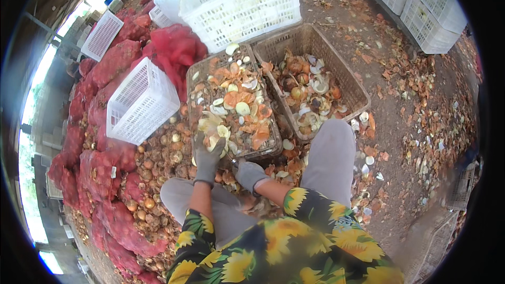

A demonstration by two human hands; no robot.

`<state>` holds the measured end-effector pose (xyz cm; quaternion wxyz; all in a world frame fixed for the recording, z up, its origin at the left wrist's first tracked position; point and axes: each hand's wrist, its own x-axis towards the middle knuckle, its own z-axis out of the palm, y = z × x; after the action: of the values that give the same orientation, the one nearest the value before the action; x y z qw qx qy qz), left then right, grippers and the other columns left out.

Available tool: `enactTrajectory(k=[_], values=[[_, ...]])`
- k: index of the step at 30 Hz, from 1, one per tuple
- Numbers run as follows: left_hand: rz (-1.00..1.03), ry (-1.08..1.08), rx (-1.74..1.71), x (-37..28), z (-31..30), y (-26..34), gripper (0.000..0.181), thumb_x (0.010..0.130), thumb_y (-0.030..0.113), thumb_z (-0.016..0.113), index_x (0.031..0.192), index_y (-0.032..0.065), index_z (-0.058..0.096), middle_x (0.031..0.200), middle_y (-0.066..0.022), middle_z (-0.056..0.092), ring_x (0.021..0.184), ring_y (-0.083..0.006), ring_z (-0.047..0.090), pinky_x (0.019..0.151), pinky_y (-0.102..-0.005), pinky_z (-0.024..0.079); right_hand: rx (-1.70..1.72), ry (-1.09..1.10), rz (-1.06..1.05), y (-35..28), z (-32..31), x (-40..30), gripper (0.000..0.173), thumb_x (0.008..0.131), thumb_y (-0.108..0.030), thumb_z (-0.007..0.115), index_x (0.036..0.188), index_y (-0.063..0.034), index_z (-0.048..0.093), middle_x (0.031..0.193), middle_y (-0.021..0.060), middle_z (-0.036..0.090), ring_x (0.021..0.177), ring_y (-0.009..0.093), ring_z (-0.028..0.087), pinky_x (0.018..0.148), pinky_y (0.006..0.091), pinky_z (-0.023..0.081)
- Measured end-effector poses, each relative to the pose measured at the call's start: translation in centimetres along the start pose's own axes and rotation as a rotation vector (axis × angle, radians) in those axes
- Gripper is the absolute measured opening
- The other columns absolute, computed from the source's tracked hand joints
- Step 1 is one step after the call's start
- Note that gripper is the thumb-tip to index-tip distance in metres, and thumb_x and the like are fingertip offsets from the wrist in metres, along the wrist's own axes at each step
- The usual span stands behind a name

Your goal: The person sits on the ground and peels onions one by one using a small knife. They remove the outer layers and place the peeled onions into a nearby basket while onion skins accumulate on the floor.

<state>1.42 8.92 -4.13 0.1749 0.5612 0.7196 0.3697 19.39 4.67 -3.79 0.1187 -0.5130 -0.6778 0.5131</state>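
My left hand (208, 161), in a grey glove, is at the near left corner of an upturned brown plastic crate (272, 136). Its thumb and fingers are apart around pale onion peel (213, 126); whether it grips any of it is unclear. My right hand (251, 174), also gloved, is closed around the dark handle of a small knife (234, 162). The blade points towards my left hand. Onion skins (236, 98) and cut onion ends (242, 108) lie scattered over the crate's top.
Right of it stands a brown crate (335, 57) holding peel and some onions. Loose onions (173, 150) spread left, near a white basket (144, 106) and red mesh sacks (102, 173). White crates rise behind (244, 12) and at far right (430, 19). Peel litters the floor (394, 126).
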Motion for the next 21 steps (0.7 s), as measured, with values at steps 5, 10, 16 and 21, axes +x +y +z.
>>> enactTrajectory(k=[5,10,16,21], values=[[-0.191,0.061,-0.093,-1.1,0.1,-1.8,0.077,0.081,0.037,0.083,0.137,-0.0041,0.050,0.136,-0.0242,0.055,0.127,-0.0379,0.053,0.107,-0.0449,0.042,-0.037,-0.125,-0.030,-1.3,-1.2,-1.1,0.042,0.097,-0.036,0.051,0.103,0.0019,0.067,0.097,0.0290,0.069,0.100,0.044,0.066,0.087,0.0497,0.052],[-0.372,0.014,-0.781,-2.6,-1.2,-4.3,0.062,0.090,0.018,0.077,0.140,-0.0009,0.045,0.127,-0.0140,0.060,0.113,-0.0247,0.062,0.093,-0.0373,0.055,0.003,-0.119,-0.134,1.7,-0.9,1.2,0.044,0.094,-0.039,0.056,0.098,0.0022,0.070,0.092,0.0279,0.069,0.096,0.043,0.067,0.082,0.0468,0.052],[-0.558,-0.021,-0.982,-4.6,-3.3,-5.5,0.048,0.095,0.023,0.070,0.135,0.0034,0.052,0.121,-0.0114,0.065,0.104,-0.0226,0.067,0.084,-0.0377,0.059,0.061,-0.120,-0.125,1.6,-0.2,0.3,0.051,0.093,-0.043,0.062,0.107,0.0066,0.064,0.093,0.0249,0.069,0.088,0.038,0.068,0.077,0.0436,0.052],[-0.584,-0.101,-1.425,-6.9,-5.0,-2.6,0.054,0.101,0.042,0.055,0.141,0.0054,0.051,0.131,-0.0113,0.062,0.114,-0.0286,0.063,0.094,-0.0461,0.055,0.168,-0.152,-0.112,2.4,-0.4,1.0,0.041,0.098,-0.034,0.055,0.113,0.0031,0.061,0.095,0.0182,0.067,0.084,0.031,0.065,0.075,0.0418,0.051]])
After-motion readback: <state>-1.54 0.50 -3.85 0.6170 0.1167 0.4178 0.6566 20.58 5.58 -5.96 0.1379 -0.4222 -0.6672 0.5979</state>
